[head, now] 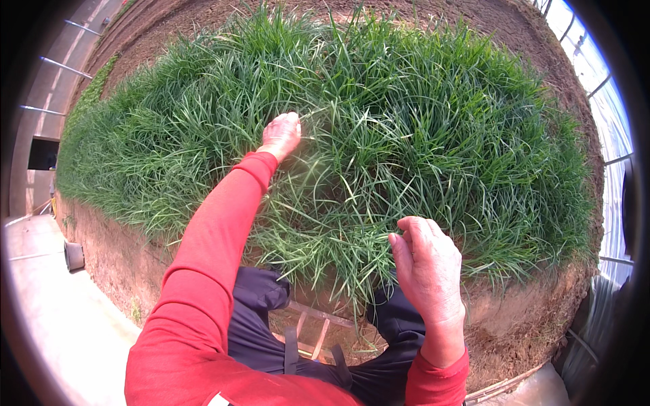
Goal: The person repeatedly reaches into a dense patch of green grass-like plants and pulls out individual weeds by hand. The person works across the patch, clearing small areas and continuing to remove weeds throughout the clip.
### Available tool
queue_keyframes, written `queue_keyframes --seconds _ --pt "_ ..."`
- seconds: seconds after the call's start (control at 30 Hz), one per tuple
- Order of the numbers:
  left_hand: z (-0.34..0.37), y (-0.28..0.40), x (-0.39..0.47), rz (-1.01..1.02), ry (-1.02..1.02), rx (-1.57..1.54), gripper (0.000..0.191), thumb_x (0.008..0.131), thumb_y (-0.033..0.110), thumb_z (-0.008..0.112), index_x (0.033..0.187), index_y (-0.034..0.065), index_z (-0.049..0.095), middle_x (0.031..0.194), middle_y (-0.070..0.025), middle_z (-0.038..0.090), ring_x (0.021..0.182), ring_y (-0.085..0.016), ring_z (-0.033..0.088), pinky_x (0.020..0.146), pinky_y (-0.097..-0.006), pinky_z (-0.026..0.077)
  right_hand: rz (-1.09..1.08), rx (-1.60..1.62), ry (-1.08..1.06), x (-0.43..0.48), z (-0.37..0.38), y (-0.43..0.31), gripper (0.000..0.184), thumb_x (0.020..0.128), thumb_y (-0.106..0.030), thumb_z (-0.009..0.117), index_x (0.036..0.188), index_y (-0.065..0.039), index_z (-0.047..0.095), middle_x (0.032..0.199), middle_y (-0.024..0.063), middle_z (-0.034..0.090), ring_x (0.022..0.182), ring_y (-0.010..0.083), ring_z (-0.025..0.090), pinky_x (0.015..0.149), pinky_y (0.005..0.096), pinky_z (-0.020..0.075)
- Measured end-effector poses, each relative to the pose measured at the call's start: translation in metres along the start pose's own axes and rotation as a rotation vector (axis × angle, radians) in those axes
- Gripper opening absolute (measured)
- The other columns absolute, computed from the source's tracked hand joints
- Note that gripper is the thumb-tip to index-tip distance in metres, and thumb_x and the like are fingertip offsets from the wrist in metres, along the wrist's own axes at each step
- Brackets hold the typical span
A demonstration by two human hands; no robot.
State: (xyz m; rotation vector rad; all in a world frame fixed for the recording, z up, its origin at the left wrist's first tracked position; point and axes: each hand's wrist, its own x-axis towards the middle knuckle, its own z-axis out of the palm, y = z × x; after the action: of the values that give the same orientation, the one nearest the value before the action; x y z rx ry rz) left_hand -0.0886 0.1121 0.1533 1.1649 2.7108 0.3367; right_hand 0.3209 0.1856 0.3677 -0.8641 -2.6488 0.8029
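Observation:
A dense bed of long, narrow-leaved green plants [421, 132], resembling garlic chives, spreads before me. My left hand [283, 134] reaches into the middle of it, fingers curled into a fist. Pale thin blades lie close by its knuckles; whether any are gripped is hidden under the hand. Nearer to my body, my right hand [429, 264] hovers over the bed's front edge, back upward. Its fingers are bent and the thumb stands apart, with nothing visible between them. Flattened, tangled leaves [325, 248] lie between the two hands and droop toward my knees.
My dark-trousered legs straddle a wooden slatted frame [320, 325] against the bed's earthen side wall [122, 254]. A grey bucket [74, 256] stands on the pale walkway [66, 299] at left. Bare brown soil [167, 20] lies beyond the plants. Plastic sheeting [604, 111] rises at right.

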Motion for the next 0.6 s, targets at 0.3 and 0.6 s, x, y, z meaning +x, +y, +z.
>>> queue_keyframes --seconds 0.3,0.6 --pt "-0.012 0.007 -0.004 -0.459 -0.303 -0.755 0.023 0.110 0.022 0.059 0.121 0.0013 0.062 0.108 -0.0215 0.078 0.109 -0.032 0.081 0.083 -0.0441 0.066 -0.012 -0.008 0.021 -0.004 -0.003 -0.003 0.020 0.099 -0.011 0.080 0.114 -0.004 0.069 0.097 0.0123 0.073 0.084 0.0316 0.073 0.074 0.0412 0.0588" --pt "-0.047 -0.017 -0.044 -0.267 -0.413 -0.928 0.017 0.112 0.025 0.065 0.114 0.0077 0.064 0.106 -0.0084 0.078 0.097 -0.022 0.081 0.081 -0.0343 0.065 -0.018 0.025 0.070 -0.009 -0.008 -0.009 0.019 0.099 -0.010 0.079 0.113 -0.003 0.070 0.097 0.0125 0.073 0.083 0.0312 0.073 0.075 0.0405 0.0590"
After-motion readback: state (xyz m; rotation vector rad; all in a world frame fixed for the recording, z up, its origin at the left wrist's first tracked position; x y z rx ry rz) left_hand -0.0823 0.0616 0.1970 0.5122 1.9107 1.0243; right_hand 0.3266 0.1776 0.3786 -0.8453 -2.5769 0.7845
